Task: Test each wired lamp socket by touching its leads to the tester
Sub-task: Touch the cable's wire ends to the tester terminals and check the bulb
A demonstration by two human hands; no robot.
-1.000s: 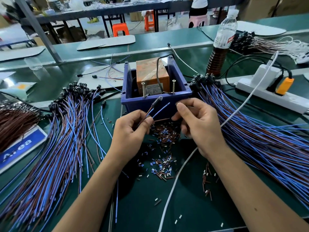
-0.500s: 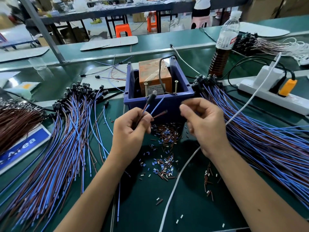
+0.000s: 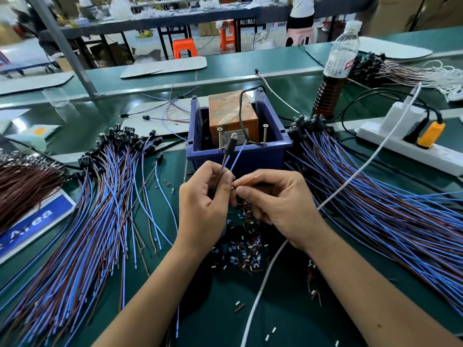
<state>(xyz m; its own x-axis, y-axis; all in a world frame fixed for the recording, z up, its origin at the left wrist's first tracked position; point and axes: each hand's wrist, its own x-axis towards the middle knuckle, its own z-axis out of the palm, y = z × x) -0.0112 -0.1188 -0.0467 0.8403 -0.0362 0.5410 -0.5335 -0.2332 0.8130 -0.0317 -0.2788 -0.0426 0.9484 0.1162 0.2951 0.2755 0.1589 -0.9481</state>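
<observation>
My left hand (image 3: 204, 209) grips a wired lamp socket (image 3: 231, 144) by its brown and blue leads, the black socket pointing up in front of the tester. My right hand (image 3: 273, 201) pinches the brown lead's free end (image 3: 246, 182) just beside my left thumb. The blue lead (image 3: 238, 155) runs up toward the tester's right screw (image 3: 265, 134); whether it touches is unclear. The tester is an orange box (image 3: 233, 113) in a blue bin (image 3: 240, 152) with two upright screws (image 3: 220, 137).
Heaps of blue and brown wired sockets lie left (image 3: 100, 196) and right (image 3: 375, 196) of the bin. Cut insulation bits (image 3: 246, 249) litter the green mat below my hands. A white cable (image 3: 288, 244), a power strip (image 3: 411, 144) and a bottle (image 3: 335, 71) stand on the right.
My left hand raised the socket toward the bin's rim. My right hand moved left and took the brown lead's end between its fingertips.
</observation>
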